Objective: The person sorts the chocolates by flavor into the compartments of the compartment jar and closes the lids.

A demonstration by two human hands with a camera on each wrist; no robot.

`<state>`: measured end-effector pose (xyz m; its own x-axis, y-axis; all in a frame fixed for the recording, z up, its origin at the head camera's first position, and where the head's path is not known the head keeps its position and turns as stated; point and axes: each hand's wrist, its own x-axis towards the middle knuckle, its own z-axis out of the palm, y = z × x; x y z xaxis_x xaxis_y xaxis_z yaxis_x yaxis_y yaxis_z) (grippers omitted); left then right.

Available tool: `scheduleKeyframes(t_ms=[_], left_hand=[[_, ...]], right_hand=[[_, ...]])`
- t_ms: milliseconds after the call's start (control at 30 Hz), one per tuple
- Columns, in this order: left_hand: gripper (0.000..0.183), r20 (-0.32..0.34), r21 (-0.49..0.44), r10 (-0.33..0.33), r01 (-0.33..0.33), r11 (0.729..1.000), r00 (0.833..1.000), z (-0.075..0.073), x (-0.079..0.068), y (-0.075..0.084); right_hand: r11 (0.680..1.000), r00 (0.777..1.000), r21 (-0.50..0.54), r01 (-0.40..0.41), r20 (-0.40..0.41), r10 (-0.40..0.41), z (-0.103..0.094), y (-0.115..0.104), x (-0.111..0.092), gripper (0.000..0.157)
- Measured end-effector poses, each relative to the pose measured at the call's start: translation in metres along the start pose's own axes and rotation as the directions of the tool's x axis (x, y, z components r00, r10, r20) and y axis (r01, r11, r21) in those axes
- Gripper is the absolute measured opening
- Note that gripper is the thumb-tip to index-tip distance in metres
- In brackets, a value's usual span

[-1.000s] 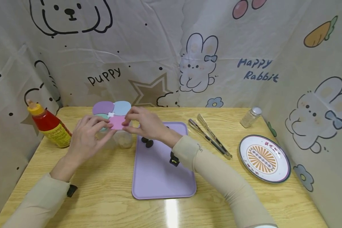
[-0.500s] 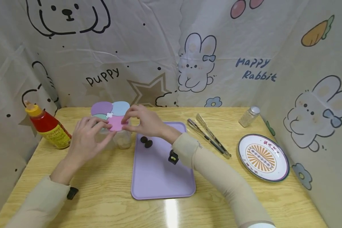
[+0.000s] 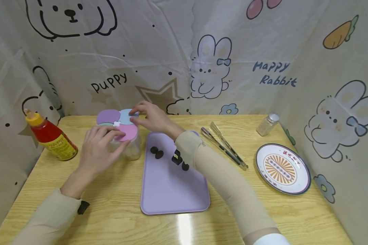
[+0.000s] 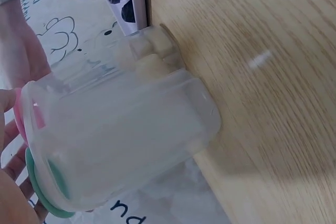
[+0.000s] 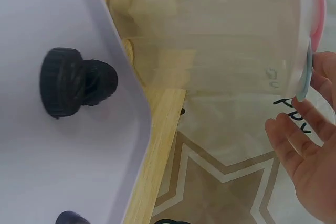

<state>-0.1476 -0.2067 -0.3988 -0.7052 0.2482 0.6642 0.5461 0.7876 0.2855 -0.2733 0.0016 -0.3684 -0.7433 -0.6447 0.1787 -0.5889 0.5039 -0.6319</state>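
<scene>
A clear plastic storage container (image 3: 132, 149) with compartments stands at the back left of the table. Its flower-shaped top has a pink lid (image 3: 127, 133), a blue lid (image 3: 127, 115), a purple lid (image 3: 108, 116) and a green lid (image 4: 44, 190). My left hand (image 3: 98, 146) rests its fingers on the pink and green side, thumb by the near edge. Slightly bent, the fingers of my right hand (image 3: 151, 117) touch the outer edge of the blue lid. Pale chunks (image 4: 152, 66) show inside one compartment. The left hand hides most of the green lid in the head view.
A lilac tray (image 3: 171, 197) with several dark round pieces (image 5: 62, 82) lies right of the container. Beyond it are metal tongs (image 3: 224, 146), a shaker jar (image 3: 267, 125) and a patterned plate (image 3: 303, 177). A red sauce bottle (image 3: 50, 136) stands at the left.
My right hand has moved from the pink lid back to the blue lid's edge. The left hand has shifted slightly right and stays by the pink lid. The pink lid now lies flat.
</scene>
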Motion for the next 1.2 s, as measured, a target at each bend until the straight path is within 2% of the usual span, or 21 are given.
scheduleKeyframes(t_ms=[233,467,667,800,1033,1200], left_hand=[[0.029,0.03,0.038,0.001,-0.002,0.999,1.0,-0.001,0.0,-0.002],[0.032,0.058,0.079,0.013,-0.018,0.997,0.998,-0.012,-0.002,-0.004],[0.039,0.097,0.144,0.028,-0.042,0.989,0.995,-0.023,-0.003,-0.009],[0.039,0.105,0.163,-0.002,-0.015,0.986,0.994,-0.028,-0.002,-0.016],[0.036,0.163,0.131,-0.079,0.058,0.99,0.984,-0.038,-0.001,-0.028],[0.036,0.123,0.087,-0.042,0.031,0.996,0.992,-0.033,-0.001,-0.022]], right_hand=[[1.0,1.0,-0.021,-0.008,0.016,0.009,0.002,-0.001,0.007,0.036],[0.997,0.999,-0.057,0.044,0.013,-0.044,0.002,0.0,-0.001,0.036],[0.993,0.998,-0.106,0.056,0.007,-0.056,0.002,0.0,-0.009,0.036],[0.988,0.997,-0.135,0.08,-0.009,-0.082,0.003,0.0,-0.015,0.035],[0.974,0.994,-0.201,0.1,-0.015,-0.105,0.005,-0.006,-0.024,0.033],[0.972,0.996,-0.218,0.091,0.017,-0.09,0.005,-0.008,-0.021,0.038]])
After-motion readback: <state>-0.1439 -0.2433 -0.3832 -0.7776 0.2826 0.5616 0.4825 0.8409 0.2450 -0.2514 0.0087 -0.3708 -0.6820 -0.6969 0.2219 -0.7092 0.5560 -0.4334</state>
